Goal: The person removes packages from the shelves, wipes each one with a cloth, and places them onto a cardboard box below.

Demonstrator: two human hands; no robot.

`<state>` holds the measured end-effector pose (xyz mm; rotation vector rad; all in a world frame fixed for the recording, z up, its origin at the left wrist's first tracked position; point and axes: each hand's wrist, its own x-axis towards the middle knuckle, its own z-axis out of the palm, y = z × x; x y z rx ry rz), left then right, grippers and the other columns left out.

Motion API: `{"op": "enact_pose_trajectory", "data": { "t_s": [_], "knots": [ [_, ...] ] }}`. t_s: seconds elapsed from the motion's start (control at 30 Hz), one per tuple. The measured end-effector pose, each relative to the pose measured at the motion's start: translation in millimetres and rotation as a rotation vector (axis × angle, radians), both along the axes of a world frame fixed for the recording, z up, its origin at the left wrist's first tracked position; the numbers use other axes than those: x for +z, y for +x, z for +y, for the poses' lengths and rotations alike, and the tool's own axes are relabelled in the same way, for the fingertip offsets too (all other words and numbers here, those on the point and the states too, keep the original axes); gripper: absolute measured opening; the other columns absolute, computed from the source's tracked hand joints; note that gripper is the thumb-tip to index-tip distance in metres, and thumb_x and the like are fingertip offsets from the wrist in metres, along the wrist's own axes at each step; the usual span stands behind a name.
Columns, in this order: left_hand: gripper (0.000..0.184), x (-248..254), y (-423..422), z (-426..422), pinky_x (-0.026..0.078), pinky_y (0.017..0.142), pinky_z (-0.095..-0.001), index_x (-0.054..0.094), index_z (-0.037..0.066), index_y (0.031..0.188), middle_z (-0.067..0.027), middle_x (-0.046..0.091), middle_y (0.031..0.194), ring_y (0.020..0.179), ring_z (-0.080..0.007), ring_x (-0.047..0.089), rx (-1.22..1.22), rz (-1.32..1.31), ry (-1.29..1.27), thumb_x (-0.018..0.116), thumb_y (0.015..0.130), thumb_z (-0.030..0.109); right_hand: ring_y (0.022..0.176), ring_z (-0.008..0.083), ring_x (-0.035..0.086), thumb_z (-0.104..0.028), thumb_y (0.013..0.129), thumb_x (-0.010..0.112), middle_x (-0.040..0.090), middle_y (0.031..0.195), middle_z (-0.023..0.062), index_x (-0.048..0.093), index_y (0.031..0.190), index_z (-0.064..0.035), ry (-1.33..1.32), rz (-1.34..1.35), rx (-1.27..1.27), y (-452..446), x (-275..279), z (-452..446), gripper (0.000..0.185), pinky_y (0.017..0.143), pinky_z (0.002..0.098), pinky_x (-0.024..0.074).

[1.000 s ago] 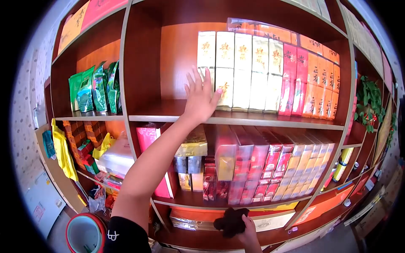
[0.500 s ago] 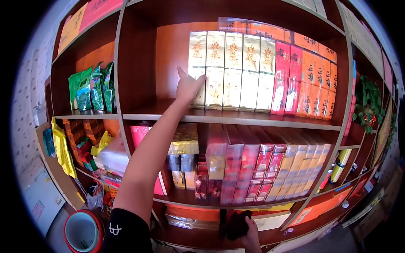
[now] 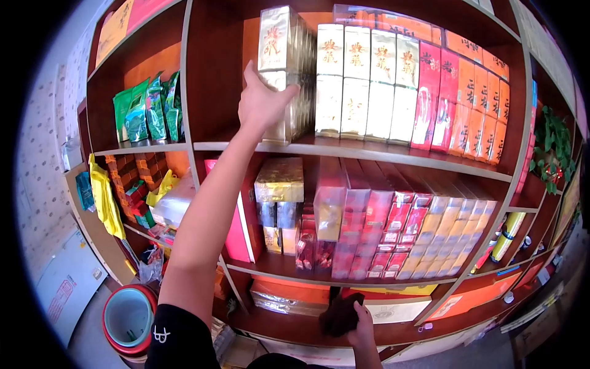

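Left grip clasping a gold box stack [image 3: 275, 40] on a wooden shelf [image 3: 369, 156]

The gold box stack stands upright near the shelf's front edge, a gap parting it from a row of gold boxes [image 3: 358, 80] to its right. The left grip [image 3: 263, 107] is clamped around its lower half, fingers at the left side, thumb across the front. Red boxes [image 3: 435, 92] and orange boxes [image 3: 476, 114] stand farther right. Below, the right grip [image 3: 362, 326] is closed on a dark bundle [image 3: 338, 315]. A compartment at left holds green pouches [image 3: 149, 114]; the shelf beneath carries clear-wrapped red packs [image 3: 369, 227]. At lower left, a pale blue bucket [image 3: 117, 307] sits inside a red bucket [image 3: 130, 349], small dark bits at its bottom
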<state>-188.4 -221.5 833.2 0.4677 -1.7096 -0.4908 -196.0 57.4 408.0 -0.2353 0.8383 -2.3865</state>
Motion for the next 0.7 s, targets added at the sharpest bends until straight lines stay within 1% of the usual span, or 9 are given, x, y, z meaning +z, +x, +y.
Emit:
{"op": "enact_pose_trajectory", "data": {
  "t_s": [0.03, 0.1, 0.13, 0.23, 0.3, 0.4, 0.47, 0.63, 0.7],
  "knots": [
    [0.096, -1, 1, -6, 0.048, 0.091, -0.0411, 0.029, 0.003, 0.142, -0.0219, 0.062, 0.114, 0.104, -0.0351, 0.062, 0.005, -0.009, 0.01, 0.072, 0.067, 0.044, 0.105, 0.0322, 0.062, -0.017, 0.095, 0.051, 0.06, 0.114, 0.0216, 0.046, 0.121, 0.0074, -0.008, -0.006, 0.004, 2, -2, 0, 0.037, 0.095, 0.0438, 0.049],
    [0.074, 0, 7, -17, 0.051, 0.084, -0.0378, 0.05, -0.001, 0.122, -0.0198, 0.066, 0.104, 0.095, -0.0318, 0.065, -0.276, 0.103, 0.063, 0.077, 0.065, 0.038, 0.105, 0.0304, 0.061, -0.021, 0.096, 0.051, 0.061, 0.114, 0.019, 0.049, 0.119, 0.006, 0.011, 0.014, 0.004, 8, 6, -1, 0.036, 0.095, 0.0428, 0.0481],
    [0.054, -5, 9, -20, 0.052, 0.078, -0.0338, 0.058, -0.002, 0.102, -0.0171, 0.068, 0.096, 0.085, -0.0249, 0.067, -0.268, 0.271, -0.002, 0.079, 0.065, 0.032, 0.105, 0.0285, 0.061, -0.025, 0.096, 0.05, 0.062, 0.113, 0.0164, 0.051, 0.117, 0.0047, 0.02, 0.042, 0.0, 11, 7, -1, 0.037, 0.096, 0.0418, 0.0473],
    [0.048, -22, 47, -13, 0.05, 0.075, -0.0291, 0.058, -0.003, 0.103, -0.0125, 0.066, 0.094, 0.081, -0.0154, 0.061, -0.451, 0.476, -0.041, 0.078, 0.069, 0.025, 0.118, 0.0315, 0.054, -0.036, 0.096, 0.047, 0.054, 0.126, 0.0184, 0.042, 0.131, 0.0027, -0.054, 0.118, 0.023, 5, -8, -1, 0.052, 0.104, 0.0447, 0.0404],
    [0.044, -44, 76, -16, 0.048, 0.076, -0.0285, 0.057, -0.003, 0.104, -0.0089, 0.065, 0.091, 0.08, -0.0158, 0.06, -0.521, 0.61, -0.063, 0.076, 0.074, 0.022, 0.131, 0.0332, 0.041, -0.047, 0.095, 0.044, 0.043, 0.14, 0.0176, 0.029, 0.142, -0.0011, -0.163, 0.211, 0.07, 20, 10, -5, 0.068, 0.112, 0.0473, 0.0292],
    [0.033, -101, 124, -12, 0.048, 0.081, -0.0305, 0.055, -0.002, 0.108, -0.0081, 0.062, 0.092, 0.084, -0.0183, 0.06, -0.715, 0.841, -0.008, 0.067, 0.082, 0.015, 0.132, 0.0334, 0.039, -0.049, 0.095, 0.042, 0.041, 0.143, 0.0159, 0.028, 0.143, -0.0021, -0.442, 0.117, 0.053, 38, 23, -27, 0.069, 0.113, 0.0484, 0.0277],
    [0.045, -164, 164, -22, 0.048, 0.088, -0.0347, 0.052, -0.001, 0.117, -0.0126, 0.062, 0.107, 0.099, -0.0228, 0.061, -0.79, 0.786, 0.28, 0.058, 0.088, 0.033, 0.132, 0.0341, 0.04, -0.052, 0.095, 0.042, 0.04, 0.143, 0.018, 0.027, 0.144, -0.0001, -0.481, 0.12, 0.058, 53, 37, -44, 0.072, 0.112, 0.0502, 0.028],
    [0.049, -336, 221, -14, 0.048, 0.092, -0.0404, 0.056, 0.0, 0.117, -0.0175, 0.063, 0.11, 0.102, -0.0278, 0.062, -0.74, 0.69, 0.475, 0.054, 0.088, 0.039, 0.127, 0.0353, 0.043, -0.07, 0.088, 0.034, 0.041, 0.139, 0.0233, 0.043, 0.134, 0.0024, -1.743, -1.528, 0.426, 116, 118, -64, 0.086, 0.105, 0.0522, 0.0316],
    [0.052, -415, 230, -7, 0.05, 0.089, -0.0398, 0.05, -0.001, 0.122, -0.0159, 0.062, 0.11, 0.1, -0.0274, 0.062, -0.671, 0.7, 0.606, 0.06, 0.084, 0.032, 0.126, 0.0355, 0.044, -0.074, 0.087, 0.032, 0.041, 0.138, 0.0244, 0.047, 0.132, 0.0029, -1.994, -1.87, 0.423, 119, 118, -73, 0.09, 0.103, 0.0526, 0.0323]
  ]
}}
